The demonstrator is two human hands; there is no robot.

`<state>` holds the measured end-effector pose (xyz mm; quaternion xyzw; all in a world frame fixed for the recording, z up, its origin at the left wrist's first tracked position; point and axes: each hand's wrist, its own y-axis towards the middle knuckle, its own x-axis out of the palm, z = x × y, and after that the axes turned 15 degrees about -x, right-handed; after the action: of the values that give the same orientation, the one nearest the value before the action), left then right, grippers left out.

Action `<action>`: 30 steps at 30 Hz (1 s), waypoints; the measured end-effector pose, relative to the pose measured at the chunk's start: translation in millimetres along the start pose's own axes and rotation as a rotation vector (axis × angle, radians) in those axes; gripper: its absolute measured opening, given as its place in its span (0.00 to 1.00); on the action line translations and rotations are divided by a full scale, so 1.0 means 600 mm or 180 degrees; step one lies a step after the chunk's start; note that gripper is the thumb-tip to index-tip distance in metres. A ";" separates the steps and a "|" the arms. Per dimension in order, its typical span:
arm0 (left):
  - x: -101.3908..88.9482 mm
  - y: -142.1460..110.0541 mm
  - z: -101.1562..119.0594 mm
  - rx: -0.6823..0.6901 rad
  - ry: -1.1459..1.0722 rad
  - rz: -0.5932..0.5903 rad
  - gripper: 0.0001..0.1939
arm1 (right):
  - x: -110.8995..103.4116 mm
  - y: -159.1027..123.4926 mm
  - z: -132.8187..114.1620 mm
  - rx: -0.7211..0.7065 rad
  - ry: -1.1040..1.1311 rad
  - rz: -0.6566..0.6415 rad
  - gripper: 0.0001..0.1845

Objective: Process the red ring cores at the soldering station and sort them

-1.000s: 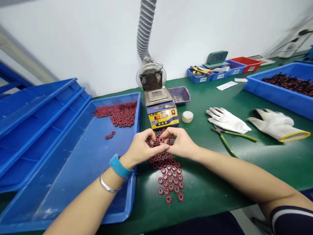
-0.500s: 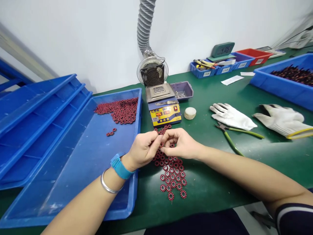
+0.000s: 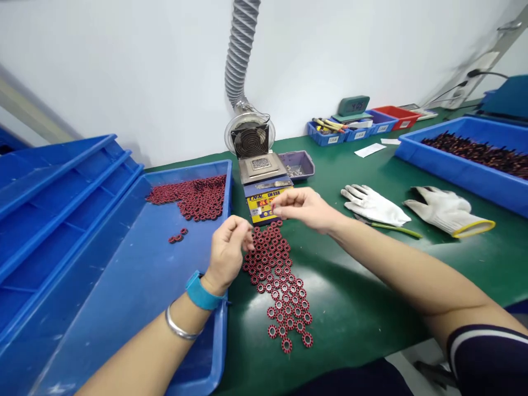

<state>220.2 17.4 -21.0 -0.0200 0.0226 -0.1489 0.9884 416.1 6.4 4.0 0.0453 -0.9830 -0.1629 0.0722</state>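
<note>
left hand (image 3: 226,250) just over the edge of the tray, thumb and forefinger nearly meeting, rest curled; can't tell if anything is between them. right hand (image 3: 303,208) raised in front of the yellow-fronted unit (image 3: 254,204), thumb and forefinger brought close in a pinch shape; a reddish bit shows at the tips, could be a small ring or the display behind, can't tell

red-wound rings (image 3: 270,257) lie on the table (image 3: 350,297) in a strip running from the unit toward the person, packed at the far end, looser at the near end. lying flat with bores up, probably so single ones are easy to grab; strip sits between both arms, likely for short reach from either side

blue tray (image 3: 136,269) at left, long side by the strip: more rings (image 3: 202,201) heaped at its far end, probably bunched to keep bare tray close by; three loose rings (image 3: 178,237) apart from the heap

grey hose (image 3: 241,55) ends behind the unit, presumably to draw off fumes. white glove (image 3: 375,204) and green-handled tool (image 3: 396,229) off to the right, seemingly parked out of the way
</note>
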 end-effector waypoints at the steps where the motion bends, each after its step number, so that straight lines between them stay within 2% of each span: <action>1: 0.001 -0.001 0.001 -0.0029 -0.0031 -0.0049 0.16 | -0.001 0.010 -0.005 -0.0035 -0.0055 -0.0021 0.14; 4: 0.004 -0.005 0.007 -0.0031 -0.0232 -0.0127 0.18 | 0.011 0.020 -0.013 -0.0057 -0.0096 -0.0299 0.14; 7: 0.006 -0.006 0.011 0.0027 -0.0481 -0.0091 0.18 | 0.033 0.009 -0.004 -0.0034 -0.0012 -0.0442 0.15; 12: 0.007 -0.007 0.014 0.0164 -0.0499 0.0206 0.14 | 0.053 -0.009 0.017 0.0120 0.0232 -0.0279 0.17; 18: 0.010 -0.011 0.018 -0.0089 -0.0653 0.0304 0.14 | 0.056 -0.009 0.022 0.0200 0.0421 -0.0152 0.18; 25: -0.010 0.010 0.030 0.0191 -0.1171 0.1055 0.15 | 0.049 0.005 0.009 0.0057 0.0056 -0.0106 0.18; 27: -0.012 0.012 0.030 0.0121 -0.1119 0.1017 0.16 | 0.038 0.021 0.001 0.0016 -0.0047 -0.0108 0.18; 30: -0.004 0.007 0.022 -0.0200 -0.0783 0.0520 0.15 | 0.012 0.065 -0.014 -0.0110 -0.0387 -0.0070 0.17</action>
<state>219.6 22.7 -8.0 -0.0672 -0.0925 -0.0637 0.9914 407.5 39.7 25.7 0.0449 -0.9820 -0.1831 0.0113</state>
